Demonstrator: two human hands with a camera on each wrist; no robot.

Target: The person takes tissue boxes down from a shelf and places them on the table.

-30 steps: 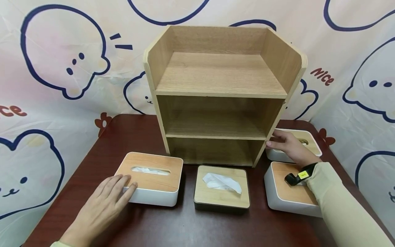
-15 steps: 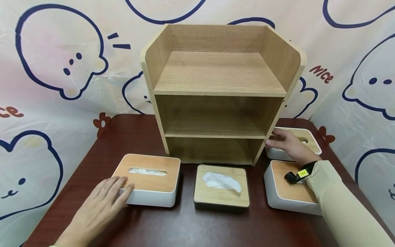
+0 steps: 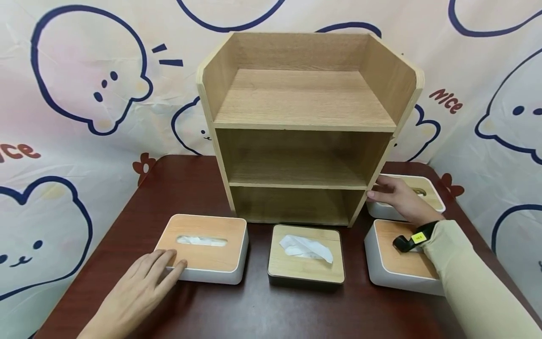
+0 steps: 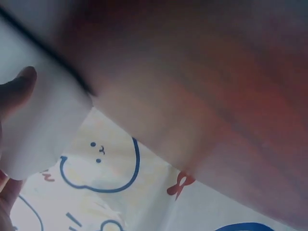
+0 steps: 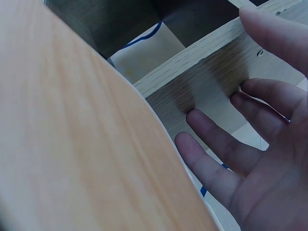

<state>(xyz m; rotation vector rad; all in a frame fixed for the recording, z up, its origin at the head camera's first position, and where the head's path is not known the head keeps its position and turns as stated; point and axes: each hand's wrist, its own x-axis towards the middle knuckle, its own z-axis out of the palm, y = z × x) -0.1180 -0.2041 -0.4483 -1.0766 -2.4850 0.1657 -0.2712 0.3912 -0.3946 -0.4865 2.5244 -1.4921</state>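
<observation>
My left hand [image 3: 133, 292] grips the near left corner of a tissue box [image 3: 203, 256] with white walls and a wooden lid. Its thumb lies at the front wall while the fingers reach over the corner; the left wrist view shows the thumb [image 4: 21, 89] against a white wall. At the right, my right hand [image 3: 402, 200] touches the side panel of a wooden shelf unit [image 3: 309, 99]. In the right wrist view several fingertips [image 5: 195, 118] meet that side panel [image 5: 207, 77], with the thumb near its front edge.
A dark tissue box [image 3: 306, 263] with tissue sticking out stands before the shelf. Under my right wrist is another white tissue box [image 3: 383, 268], and one more white box [image 3: 434, 200] stands behind it. All rest on a dark red table [image 3: 271, 310], before a printed cloth backdrop [image 3: 106, 155].
The tissue box at my left hand has shifted slightly left and turned a little, the hand moving with it. My right hand stays at the shelf's side.
</observation>
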